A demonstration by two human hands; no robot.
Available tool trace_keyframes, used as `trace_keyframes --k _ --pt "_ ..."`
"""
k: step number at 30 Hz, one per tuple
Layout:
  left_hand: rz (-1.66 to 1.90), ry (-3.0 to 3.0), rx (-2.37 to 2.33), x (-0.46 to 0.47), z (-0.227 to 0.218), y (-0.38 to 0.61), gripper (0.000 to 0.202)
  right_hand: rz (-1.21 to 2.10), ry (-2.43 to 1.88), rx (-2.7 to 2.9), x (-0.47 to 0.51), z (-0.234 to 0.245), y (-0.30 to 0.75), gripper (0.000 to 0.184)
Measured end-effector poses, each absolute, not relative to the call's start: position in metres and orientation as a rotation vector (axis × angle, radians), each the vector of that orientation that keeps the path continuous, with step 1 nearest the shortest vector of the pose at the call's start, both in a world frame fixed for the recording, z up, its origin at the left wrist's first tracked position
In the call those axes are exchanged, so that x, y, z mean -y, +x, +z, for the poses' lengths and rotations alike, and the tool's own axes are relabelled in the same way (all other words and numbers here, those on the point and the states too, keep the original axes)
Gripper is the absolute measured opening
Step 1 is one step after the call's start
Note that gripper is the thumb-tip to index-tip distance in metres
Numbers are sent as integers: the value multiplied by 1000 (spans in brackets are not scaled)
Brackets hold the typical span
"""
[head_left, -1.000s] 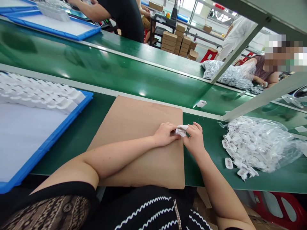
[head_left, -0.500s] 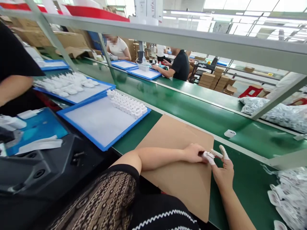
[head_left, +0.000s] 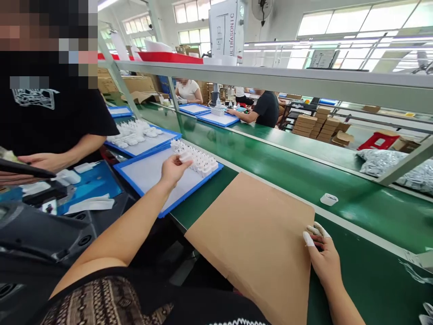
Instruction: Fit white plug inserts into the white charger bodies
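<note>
Head view: left hand (head_left: 173, 171) now leftward, tight on white part (head_left: 184, 156) (right hand (head_left: 325, 255) empty, half-curled).

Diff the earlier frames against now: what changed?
Left hand moved left, off the cardboard, to the white parts in the blue-rimmed tray; whether it grips one is unclear. Right hand parted from it, with nothing visible held. View turned left. Same: right hand by the cardboard's right edge; lone white part on the green belt; cardboard in place.

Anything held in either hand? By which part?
Left hand is at a white plastic housing; whether gripped, and where, can't be told. Right hand: nothing visibly held.
</note>
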State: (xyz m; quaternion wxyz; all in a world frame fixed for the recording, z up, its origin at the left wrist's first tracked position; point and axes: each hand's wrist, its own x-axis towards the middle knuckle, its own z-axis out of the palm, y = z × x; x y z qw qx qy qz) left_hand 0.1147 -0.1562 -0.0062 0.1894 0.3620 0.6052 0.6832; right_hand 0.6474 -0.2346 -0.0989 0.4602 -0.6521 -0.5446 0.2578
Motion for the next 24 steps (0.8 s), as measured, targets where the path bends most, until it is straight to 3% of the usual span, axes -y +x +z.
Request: trace_keyframes --k 5,10,15,24 --pt "1791 1231 -1644 174 -10 124 56 576 -1623 1385 227 -108 655 73" --pt "1323 1533 -1567 209 -27 220 56 502 -1542 1428 242 -110 646 61" --pt "894 1920 -1052 218 -52 317 36 390 -1325 1564 254 -100 633 36" --pt "888 1923 -819 188 -110 420 41 617 -1132 1616 264 -97 623 36"
